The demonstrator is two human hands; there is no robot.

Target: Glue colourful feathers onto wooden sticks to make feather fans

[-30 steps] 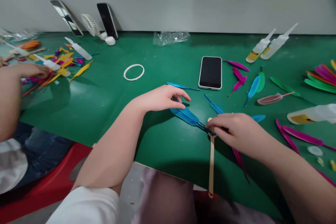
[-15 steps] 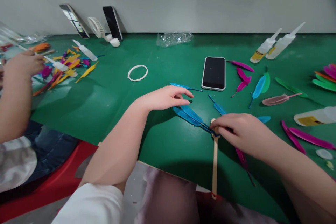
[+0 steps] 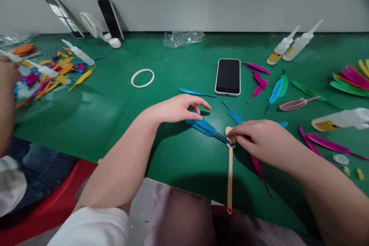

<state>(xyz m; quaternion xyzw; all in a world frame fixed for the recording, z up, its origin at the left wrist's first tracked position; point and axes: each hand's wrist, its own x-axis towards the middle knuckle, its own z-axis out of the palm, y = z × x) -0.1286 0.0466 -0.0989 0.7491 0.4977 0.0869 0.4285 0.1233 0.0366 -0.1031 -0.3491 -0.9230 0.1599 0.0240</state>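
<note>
The right hand has thumb and fingertips drawn close together at the round head of a wooden stick; whether they pinch anything cannot be told. They have edged off that head, so more of its pale wood shows than half a second ago, and the quill ends of the blue feathers still lie against it: the join seems to remain the spot being worked. The left hand stays almost where it was, thumb and forefinger apart, gripping nothing visible, over the feathers' broad ends; contact there is unclear.

The feathers are soft, flat blades narrowing to dark, stiff quills. The stick is thin and straight, running to the near edge of the green table, whose smooth top has a dull sheen. Farther out lie a glossy black phone, a slim white ring and, along the far edge, crinkled clear plastic and, toward the right, two cloudy bottles with pointed nozzles.
</note>
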